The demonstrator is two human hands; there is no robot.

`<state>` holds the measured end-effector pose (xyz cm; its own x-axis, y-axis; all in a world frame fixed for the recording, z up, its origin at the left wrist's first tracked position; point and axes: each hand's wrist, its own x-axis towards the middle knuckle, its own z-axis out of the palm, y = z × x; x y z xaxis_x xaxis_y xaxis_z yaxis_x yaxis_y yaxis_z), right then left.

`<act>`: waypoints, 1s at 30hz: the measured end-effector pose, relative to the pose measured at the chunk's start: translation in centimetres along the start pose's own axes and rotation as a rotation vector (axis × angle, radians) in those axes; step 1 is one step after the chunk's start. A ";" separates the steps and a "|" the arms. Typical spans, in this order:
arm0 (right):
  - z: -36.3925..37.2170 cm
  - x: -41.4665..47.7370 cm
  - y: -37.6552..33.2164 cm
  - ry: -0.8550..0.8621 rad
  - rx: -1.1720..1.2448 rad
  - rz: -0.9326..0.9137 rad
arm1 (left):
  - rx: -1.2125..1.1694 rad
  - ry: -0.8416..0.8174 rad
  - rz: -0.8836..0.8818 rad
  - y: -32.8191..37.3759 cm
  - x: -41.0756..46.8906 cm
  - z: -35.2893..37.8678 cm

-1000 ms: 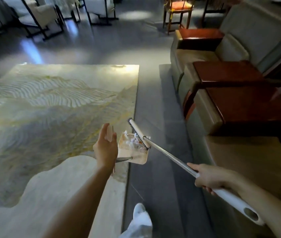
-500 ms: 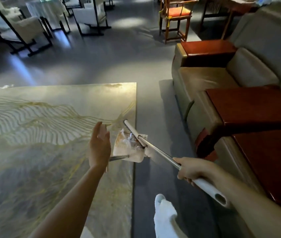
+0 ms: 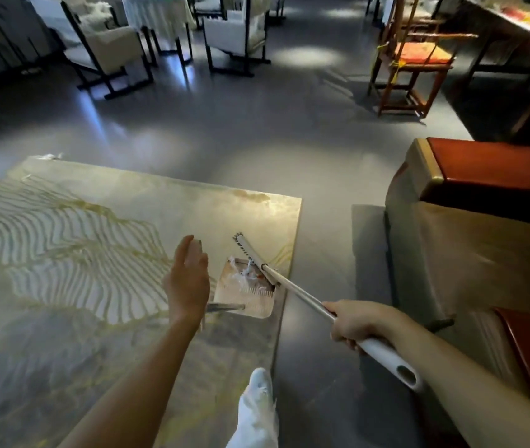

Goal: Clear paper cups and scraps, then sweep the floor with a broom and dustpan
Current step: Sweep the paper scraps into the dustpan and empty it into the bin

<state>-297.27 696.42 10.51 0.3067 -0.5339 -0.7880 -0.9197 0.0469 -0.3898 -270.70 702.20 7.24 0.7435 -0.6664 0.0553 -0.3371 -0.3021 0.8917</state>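
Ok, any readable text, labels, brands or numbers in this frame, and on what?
None: no readable word, label, brand or number shows.
The broom, the dustpan and the rug bear no lettering; the rug shows only a wavy line pattern.
The far wooden chair is too dim and blurred to tell.

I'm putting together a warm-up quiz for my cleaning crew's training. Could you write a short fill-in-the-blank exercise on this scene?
1. The right hand grips the handle of the ____.
2. The paper scraps lie inside the ____.
3. The shoe at the bottom of the view is ____ in colour.

Missing words: broom; dustpan; white.
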 end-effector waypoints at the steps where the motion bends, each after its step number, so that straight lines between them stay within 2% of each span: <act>1: -2.1 2.2 -1.7 -0.004 -0.007 -0.002 | 0.013 0.014 0.007 0.1 3.2 1.1; 4: -8.1 8.3 -6.9 -0.020 -0.011 0.002 | 0.043 0.044 0.032 0.9 12.1 3.5; 11: -20.9 20.7 -18.5 -0.077 -0.152 -0.118 | 0.069 0.153 0.051 3.7 30.8 7.7; 14: -26.5 27.2 -24.0 -0.099 -0.225 -0.147 | 0.230 0.177 0.119 3.2 39.5 10.2; 18: -33.6 36.3 -31.4 -0.128 -0.350 -0.180 | 0.138 0.289 -0.011 2.6 50.2 13.2; 23: -39.4 45.8 -42.0 -0.146 -0.579 -0.218 | 0.130 0.478 -0.108 1.7 59.8 12.7; 28: -39.8 52.5 -54.0 -0.219 -0.743 -0.294 | 0.030 0.697 -0.332 -1.8 64.8 8.5; 30: -39.0 55.0 -58.8 -0.262 -0.814 -0.329 | 0.068 0.755 -0.371 -3.5 67.2 6.2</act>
<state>-235.90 631.35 8.72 0.5384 -0.2020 -0.8181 -0.6344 -0.7362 -0.2357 -223.10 654.26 5.02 0.9912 0.1112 0.0711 -0.0109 -0.4680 0.8837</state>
